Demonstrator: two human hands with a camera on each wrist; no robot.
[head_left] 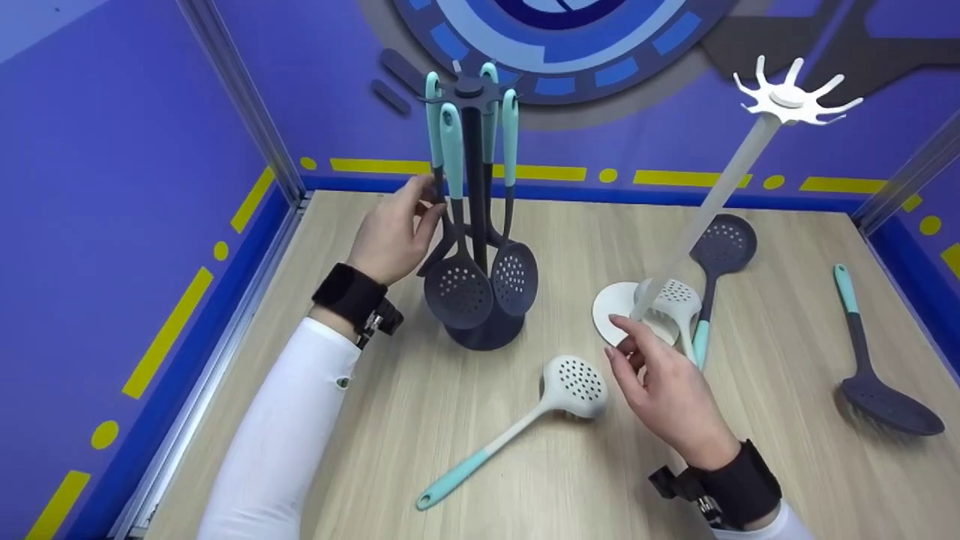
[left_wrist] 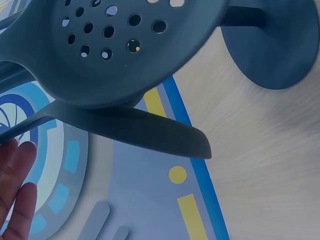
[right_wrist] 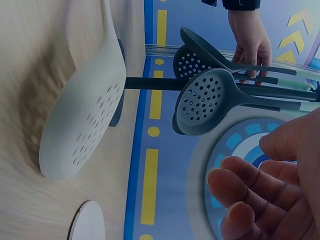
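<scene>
Dark-grey, teal-handled plastic utensil (head_left: 435, 131): hanging near table's (head_left: 375, 487) far edge.
Likely light, stiff; left hand (head_left: 394, 234) pinching shank (head_left: 438, 173), apt hold; right hand (head_left: 666, 386) holding nothing.

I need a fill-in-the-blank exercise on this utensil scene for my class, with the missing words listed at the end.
1. In the head view, ____ teal handles hang from the dark rack.
2. Of the dark rack and the white rack, the left hand is at the ____ one.
3. The right hand is holding ____.
4. The pale skimmer lying between the forearms has a head pierced with many ____.

Missing words: four; dark; nothing; holes.
</scene>
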